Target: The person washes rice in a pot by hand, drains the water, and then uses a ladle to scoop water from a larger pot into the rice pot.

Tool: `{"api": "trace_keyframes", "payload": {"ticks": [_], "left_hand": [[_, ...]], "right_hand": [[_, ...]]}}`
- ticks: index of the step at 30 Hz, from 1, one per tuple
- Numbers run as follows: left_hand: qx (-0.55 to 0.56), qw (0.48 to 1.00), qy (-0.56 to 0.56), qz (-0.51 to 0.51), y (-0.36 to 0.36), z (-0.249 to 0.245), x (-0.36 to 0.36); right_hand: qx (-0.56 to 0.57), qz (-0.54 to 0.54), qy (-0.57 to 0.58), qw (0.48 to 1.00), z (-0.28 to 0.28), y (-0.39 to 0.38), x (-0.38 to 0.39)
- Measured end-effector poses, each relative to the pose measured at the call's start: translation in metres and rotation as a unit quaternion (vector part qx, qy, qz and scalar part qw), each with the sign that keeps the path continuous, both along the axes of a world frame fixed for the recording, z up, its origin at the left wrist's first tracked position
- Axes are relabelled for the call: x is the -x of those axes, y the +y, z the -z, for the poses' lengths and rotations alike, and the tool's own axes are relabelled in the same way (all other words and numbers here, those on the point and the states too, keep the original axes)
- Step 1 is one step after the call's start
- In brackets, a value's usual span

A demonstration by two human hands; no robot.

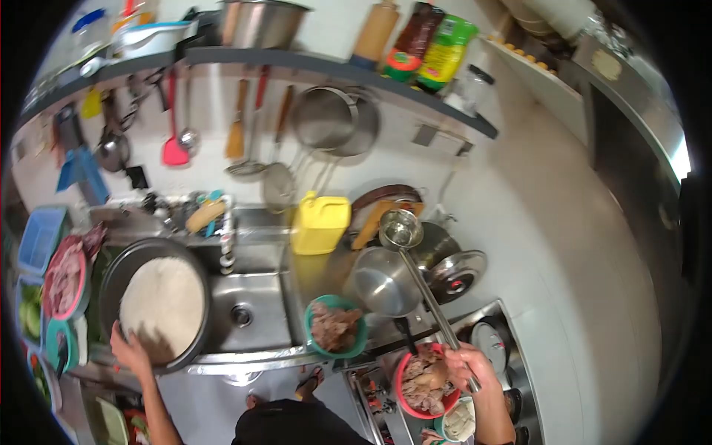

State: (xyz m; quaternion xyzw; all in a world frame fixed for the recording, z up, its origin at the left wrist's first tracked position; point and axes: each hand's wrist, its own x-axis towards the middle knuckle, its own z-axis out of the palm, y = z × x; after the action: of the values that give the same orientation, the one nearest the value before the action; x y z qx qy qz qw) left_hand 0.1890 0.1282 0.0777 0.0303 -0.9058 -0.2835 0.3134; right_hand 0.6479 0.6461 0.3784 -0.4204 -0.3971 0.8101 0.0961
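Note:
A large dark pot (pixel 202 271) sits over the left part of the sink, filled with a pale, grainy, rice-like mass (pixel 162 300). My left hand (pixel 132 351) is closed on the pot's near-left rim. In my right hand (pixel 475 371) is the long metal handle of a ladle (pixel 401 228), whose round bowl reaches up over the steel saucepan (pixel 386 280). Below the handle, beside my right hand, a red bowl (pixel 401 389) holds pieces of meat. A smaller bowl with white food (pixel 460 421) stands just in front of that.
A green bowl of meat (pixel 359 348) stands right of the sink basin (pixel 259 311). Behind it is a yellow jug (pixel 320 225). Bowls and baskets of meat and greens line the far left. Utensils and pans hang under the shelf (pixel 252 56). A pot lid (pixel 458 276) leans at the right.

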Motion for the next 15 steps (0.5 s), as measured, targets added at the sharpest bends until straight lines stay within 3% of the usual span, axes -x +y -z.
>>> {"api": "trace_keyframes", "payload": {"ticks": [3,5,9,10,15], "left_hand": [[0.070,0.992,0.009,-0.103,-0.037,0.012,0.001],[0.010,0.982,-0.065,-0.176,-0.049,0.022,0.002],[-0.172,0.975,-0.052,-0.131,-0.066,0.092,0.013],[-0.238,0.960,-0.084,-0.120,-0.059,0.084,0.008],[-0.327,0.932,-0.096,-0.121,-0.052,0.104,0.003]], "right_hand": [[0.030,-0.085,0.036,0.995,0.007,-0.043,0.006],[0.052,-0.130,0.042,0.989,0.020,-0.064,0.012],[0.103,-0.206,-0.035,0.972,0.025,-0.105,0.046],[0.100,-0.232,-0.065,0.965,0.024,-0.115,0.057],[0.108,-0.358,-0.087,0.923,0.038,-0.165,0.112]]}}
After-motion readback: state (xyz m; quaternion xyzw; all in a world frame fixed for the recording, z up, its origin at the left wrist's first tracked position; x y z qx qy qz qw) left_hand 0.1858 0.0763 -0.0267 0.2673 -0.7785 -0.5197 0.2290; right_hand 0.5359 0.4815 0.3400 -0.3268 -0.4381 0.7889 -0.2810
